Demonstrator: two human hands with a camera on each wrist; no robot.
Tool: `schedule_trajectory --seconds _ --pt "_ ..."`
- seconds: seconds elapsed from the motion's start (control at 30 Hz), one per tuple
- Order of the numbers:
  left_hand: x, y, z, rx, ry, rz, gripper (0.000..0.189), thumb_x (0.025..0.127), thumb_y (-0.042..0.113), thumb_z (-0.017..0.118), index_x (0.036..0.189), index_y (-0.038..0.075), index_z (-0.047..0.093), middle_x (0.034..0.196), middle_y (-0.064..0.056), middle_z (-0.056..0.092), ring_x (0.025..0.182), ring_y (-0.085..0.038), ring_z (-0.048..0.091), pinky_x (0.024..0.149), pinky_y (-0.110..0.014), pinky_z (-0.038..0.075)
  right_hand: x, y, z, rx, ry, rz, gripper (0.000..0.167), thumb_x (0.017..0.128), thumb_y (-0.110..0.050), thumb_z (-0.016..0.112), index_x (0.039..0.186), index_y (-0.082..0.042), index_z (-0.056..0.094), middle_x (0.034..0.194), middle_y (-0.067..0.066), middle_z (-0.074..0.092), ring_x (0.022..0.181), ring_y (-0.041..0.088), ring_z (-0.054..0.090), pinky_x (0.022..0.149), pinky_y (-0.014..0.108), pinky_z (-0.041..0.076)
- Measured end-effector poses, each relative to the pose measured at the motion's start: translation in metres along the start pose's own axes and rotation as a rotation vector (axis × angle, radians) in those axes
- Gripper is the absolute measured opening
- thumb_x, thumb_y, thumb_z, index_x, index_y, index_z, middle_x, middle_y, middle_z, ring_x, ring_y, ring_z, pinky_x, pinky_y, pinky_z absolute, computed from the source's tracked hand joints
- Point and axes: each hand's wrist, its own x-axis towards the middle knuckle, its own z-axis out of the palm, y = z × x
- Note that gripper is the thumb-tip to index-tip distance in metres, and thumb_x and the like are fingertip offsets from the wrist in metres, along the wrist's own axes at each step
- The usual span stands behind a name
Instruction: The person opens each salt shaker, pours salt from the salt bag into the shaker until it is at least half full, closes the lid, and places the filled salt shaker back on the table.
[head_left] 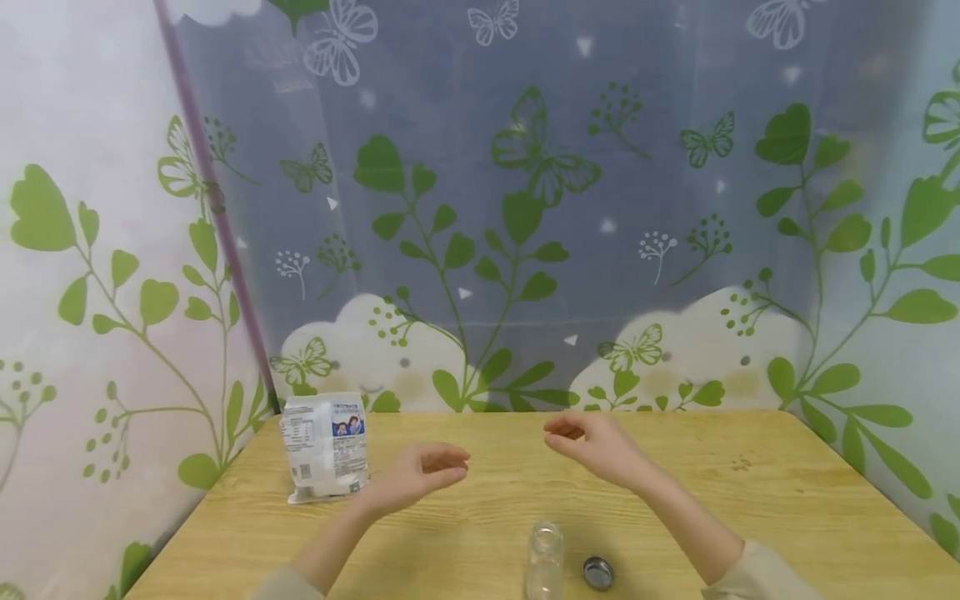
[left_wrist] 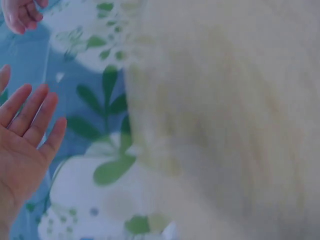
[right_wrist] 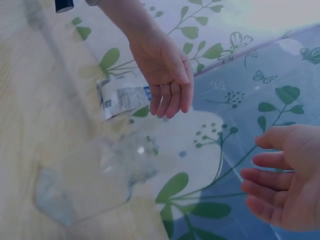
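My left hand point(head_left: 416, 479) hangs above the table with loosely bent fingers and holds nothing. In the left wrist view the palm of this left hand point(left_wrist: 22, 145) faces the camera. To the right, my right hand point(head_left: 600, 448) is likewise raised and holds nothing, fingers relaxed. A clear glass bottle point(head_left: 545, 567) without a cap stands at the near edge of the head view, its lower part cut off. Beside it lies a round metal lid point(head_left: 597, 573), hollow side up. The bottle point(right_wrist: 82, 187) looks large and blurred in the right wrist view.
A white printed packet point(head_left: 326, 450) stands at the left back of the wooden table point(head_left: 480, 517), close to the left hand. Behind the table hangs a blue cloth point(head_left: 450, 108) with leaves and butterflies; similar patterned cloth point(head_left: 82, 333) lines the left side.
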Motion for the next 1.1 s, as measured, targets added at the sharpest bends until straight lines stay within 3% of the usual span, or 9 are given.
schedule_trajectory --seconds 0.2,0.5,0.83,1.1 --pt "-0.008 0.006 -0.044 0.063 0.152 -0.035 0.041 0.091 0.025 0.060 0.122 -0.001 0.056 0.113 -0.014 0.063 0.102 -0.026 0.059 0.087 -0.038 0.047 0.033 -0.027 0.001 0.139 0.011 0.086 0.034 0.089 -0.020 0.062 0.119 -0.003 0.058 0.104 0.004 0.062 0.097 0.021 0.059 0.082 0.039 0.048" --pt "-0.023 0.012 -0.105 0.206 0.356 -0.077 0.041 0.092 0.025 0.059 0.123 -0.001 0.055 0.114 -0.016 0.062 0.101 -0.031 0.060 0.086 -0.042 0.048 0.082 -0.071 0.010 0.299 0.012 0.093 0.044 0.088 -0.021 0.064 0.127 -0.006 0.051 0.114 0.007 0.058 0.105 0.021 0.054 0.088 0.040 0.045" --pt "-0.044 -0.001 -0.150 0.458 0.430 -0.166 0.055 0.092 0.037 0.056 0.128 -0.004 0.049 0.121 -0.022 0.056 0.107 -0.038 0.054 0.088 -0.053 0.042 0.126 -0.095 0.051 0.446 0.077 0.142 0.042 0.088 -0.017 0.064 0.126 -0.003 0.054 0.113 0.010 0.059 0.105 0.024 0.053 0.089 0.038 0.044" --pt "-0.049 -0.007 -0.163 0.566 0.411 -0.222 0.056 0.091 0.028 0.058 0.129 -0.011 0.043 0.128 -0.031 0.045 0.113 -0.048 0.045 0.092 -0.060 0.035 0.144 -0.098 0.106 0.543 0.100 0.224 0.040 0.085 -0.013 0.065 0.123 -0.002 0.056 0.109 0.012 0.059 0.105 0.027 0.053 0.090 0.043 0.043"
